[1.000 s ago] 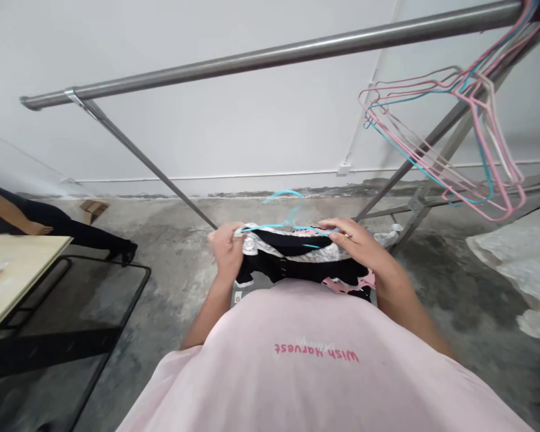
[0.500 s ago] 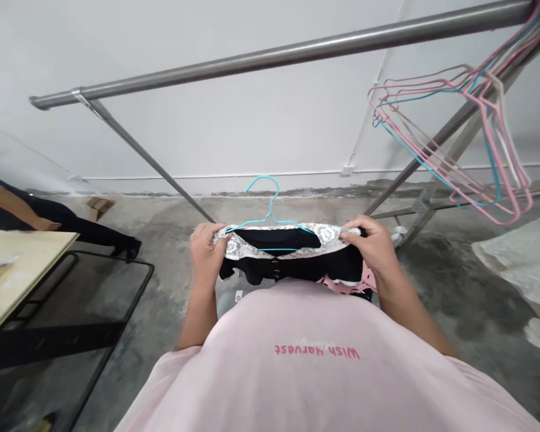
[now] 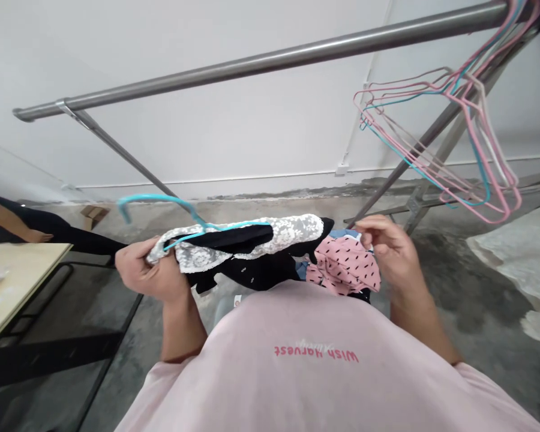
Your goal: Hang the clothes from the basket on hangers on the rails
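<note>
A black garment [image 3: 256, 273] with a white lace collar [image 3: 297, 234] hangs on a light blue clothes hanger [image 3: 157, 198], in front of my body. My left hand [image 3: 148, 270] is closed around the collar's left shoulder and the hanger end beneath it. The hanger's hook tilts up and to the left. My right hand [image 3: 391, 249] is off the garment, its fingers loosely curled and apart, with nothing visible in them. Just left of that hand, lower down, lies a pink cloth with black marks [image 3: 344, 264], with some blue fabric beside it.
A metal rail [image 3: 252, 66] crosses above, with several pink, blue and white hangers [image 3: 450, 144] at its right end. White fabric [image 3: 508, 258] hangs at the right. A table [image 3: 22, 276] stands at left, with another person's arm [image 3: 18, 222] behind it.
My right hand has let go of the lace collar and moved slightly right. My left hand has carried the garment and hanger left, tilting the hook leftward. More of the pink cloth shows.
</note>
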A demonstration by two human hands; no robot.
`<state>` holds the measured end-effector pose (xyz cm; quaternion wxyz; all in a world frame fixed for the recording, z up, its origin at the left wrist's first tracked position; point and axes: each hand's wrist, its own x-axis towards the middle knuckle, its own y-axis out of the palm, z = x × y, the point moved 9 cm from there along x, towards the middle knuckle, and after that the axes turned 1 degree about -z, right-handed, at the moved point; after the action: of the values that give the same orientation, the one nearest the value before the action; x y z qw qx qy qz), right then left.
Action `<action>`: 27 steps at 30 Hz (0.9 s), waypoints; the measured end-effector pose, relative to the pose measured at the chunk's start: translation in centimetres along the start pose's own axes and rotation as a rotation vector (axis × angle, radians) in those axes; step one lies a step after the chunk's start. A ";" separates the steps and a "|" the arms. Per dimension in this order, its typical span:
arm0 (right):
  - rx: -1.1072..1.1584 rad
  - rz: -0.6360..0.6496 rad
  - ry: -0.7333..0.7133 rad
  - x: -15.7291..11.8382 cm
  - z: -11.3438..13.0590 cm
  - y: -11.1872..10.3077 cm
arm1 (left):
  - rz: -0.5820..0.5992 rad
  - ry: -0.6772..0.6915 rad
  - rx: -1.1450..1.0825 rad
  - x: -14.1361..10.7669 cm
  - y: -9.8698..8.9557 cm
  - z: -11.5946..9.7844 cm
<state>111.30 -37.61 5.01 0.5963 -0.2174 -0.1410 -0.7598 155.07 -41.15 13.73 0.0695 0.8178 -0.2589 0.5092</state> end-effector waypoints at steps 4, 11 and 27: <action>-0.005 0.238 0.100 -0.1 -1.8 4.3 | 0.035 0.116 -0.122 -0.2 1.3 -1.6; 0.078 0.874 0.410 -4.2 -6.1 11.1 | 0.588 0.076 0.022 -6.0 9.6 -0.9; 0.077 0.935 0.256 -3.9 -8.6 16.2 | 0.953 -0.403 -0.209 -18.1 16.4 -5.8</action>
<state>126.36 -42.45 -5.08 0.8940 -0.1399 0.0181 -0.4253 136.07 -46.68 -1.73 -0.1398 0.6798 -0.6596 0.2886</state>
